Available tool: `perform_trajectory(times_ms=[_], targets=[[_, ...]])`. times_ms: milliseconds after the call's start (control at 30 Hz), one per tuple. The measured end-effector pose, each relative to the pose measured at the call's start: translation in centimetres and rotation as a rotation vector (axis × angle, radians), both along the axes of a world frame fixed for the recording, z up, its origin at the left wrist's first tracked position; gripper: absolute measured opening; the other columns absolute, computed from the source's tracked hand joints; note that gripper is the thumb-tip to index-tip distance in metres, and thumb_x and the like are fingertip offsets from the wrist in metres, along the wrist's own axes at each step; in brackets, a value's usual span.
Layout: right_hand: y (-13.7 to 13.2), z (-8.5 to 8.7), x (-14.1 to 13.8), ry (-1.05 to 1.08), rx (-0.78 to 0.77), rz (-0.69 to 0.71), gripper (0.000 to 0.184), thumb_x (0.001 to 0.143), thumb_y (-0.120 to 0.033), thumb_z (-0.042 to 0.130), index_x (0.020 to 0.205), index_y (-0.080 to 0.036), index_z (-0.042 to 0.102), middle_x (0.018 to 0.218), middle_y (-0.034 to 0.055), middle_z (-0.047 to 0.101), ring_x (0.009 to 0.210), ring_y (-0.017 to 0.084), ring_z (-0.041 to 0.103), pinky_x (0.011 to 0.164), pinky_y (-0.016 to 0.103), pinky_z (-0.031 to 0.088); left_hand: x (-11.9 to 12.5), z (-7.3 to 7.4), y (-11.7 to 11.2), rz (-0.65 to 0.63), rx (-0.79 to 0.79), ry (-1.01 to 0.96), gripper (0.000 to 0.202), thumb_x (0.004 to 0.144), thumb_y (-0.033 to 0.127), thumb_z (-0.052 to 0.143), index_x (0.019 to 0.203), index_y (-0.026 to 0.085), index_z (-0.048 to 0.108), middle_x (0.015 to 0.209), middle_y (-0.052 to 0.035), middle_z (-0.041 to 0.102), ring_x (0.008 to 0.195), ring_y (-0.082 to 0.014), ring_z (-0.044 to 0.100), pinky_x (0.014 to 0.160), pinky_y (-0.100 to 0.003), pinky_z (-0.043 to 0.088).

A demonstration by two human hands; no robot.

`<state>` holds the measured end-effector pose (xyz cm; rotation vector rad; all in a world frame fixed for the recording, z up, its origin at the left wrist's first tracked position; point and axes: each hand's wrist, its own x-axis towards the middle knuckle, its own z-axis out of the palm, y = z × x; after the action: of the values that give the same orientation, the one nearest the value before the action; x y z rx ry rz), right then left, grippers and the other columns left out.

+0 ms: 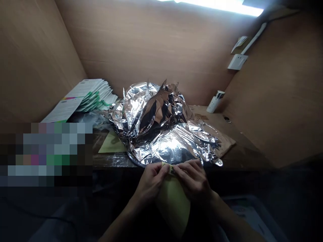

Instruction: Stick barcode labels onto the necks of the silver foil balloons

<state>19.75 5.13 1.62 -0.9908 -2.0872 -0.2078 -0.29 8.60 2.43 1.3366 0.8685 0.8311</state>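
Both my hands meet at the near edge of the desk, pinching the top of a yellow-green paper envelope (174, 205) that hangs down toward my lap. My left hand (151, 183) grips its upper left corner with fingers closed. My right hand (193, 179) pinches the upper right part, fingers closed too. Just beyond my fingers lies a flat silver foil balloon (171, 144), with a heap of crumpled silver foil sheets (153, 107) behind it.
A stack of white and green printed cards (85, 97) leans at the back left. A yellow-green sheet (111, 143) lies on the desk left of the foil. A small white bottle (214, 101) stands at the back right. Wooden walls enclose the desk; a wall socket (237, 62) is upper right.
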Motion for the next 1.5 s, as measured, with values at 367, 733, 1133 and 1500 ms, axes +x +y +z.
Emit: perform_trajectory(times_ms=[367, 733, 1133, 1500], targets=[[0.4, 2.0, 2.6, 0.539, -0.596, 0.06, 0.009, 0.103, -0.026, 0.055, 0.096, -0.021, 0.059, 0.095, 0.0036, 0.057, 0.083, 0.017, 0.06, 0.067, 0.031, 0.05, -1.7, -1.9, -2.4, 0.065, 0.256, 0.19, 0.044, 0.102, 0.042, 0.052, 0.064, 0.02, 0.047, 0.066, -0.002, 0.055, 0.095, -0.027, 0.068, 0.083, -0.031, 0.05], [3.4, 2.0, 3.0, -0.325, -0.579, 0.013, 0.005, 0.1, -0.017, 0.057, 0.096, -0.019, 0.059, 0.105, 0.0064, 0.059, 0.1, 0.022, 0.055, 0.095, 0.042, 0.042, -2.1, -2.3, -1.2, -0.067, 0.614, 0.476, 0.04, 0.104, 0.026, 0.043, 0.064, 0.021, 0.04, 0.064, -0.0021, 0.057, 0.133, -0.0343, 0.06, 0.098, -0.039, 0.037], [5.7, 1.8, 5.6, -0.375, -0.604, 0.145, 0.023, 0.107, -0.025, 0.05, 0.085, -0.018, 0.056, 0.087, 0.0001, 0.06, 0.083, 0.015, 0.054, 0.088, 0.034, 0.035, -2.7, -1.7, -0.8, -0.063, 0.735, 0.367, 0.034, 0.103, 0.017, 0.047, 0.07, 0.021, 0.053, 0.069, -0.0026, 0.066, 0.132, -0.0294, 0.062, 0.094, -0.036, 0.041], [17.3, 12.1, 4.1, -0.755, -0.831, -0.045, 0.027, 0.092, -0.021, 0.066, 0.073, -0.003, 0.068, 0.069, 0.0005, 0.066, 0.059, 0.007, 0.058, 0.063, 0.02, 0.042, -0.7, -1.9, 1.7, -0.298, 0.905, 0.531, 0.028, 0.097, 0.014, 0.05, 0.071, 0.02, 0.059, 0.075, -0.0046, 0.069, 0.119, -0.0303, 0.068, 0.106, -0.043, 0.047]])
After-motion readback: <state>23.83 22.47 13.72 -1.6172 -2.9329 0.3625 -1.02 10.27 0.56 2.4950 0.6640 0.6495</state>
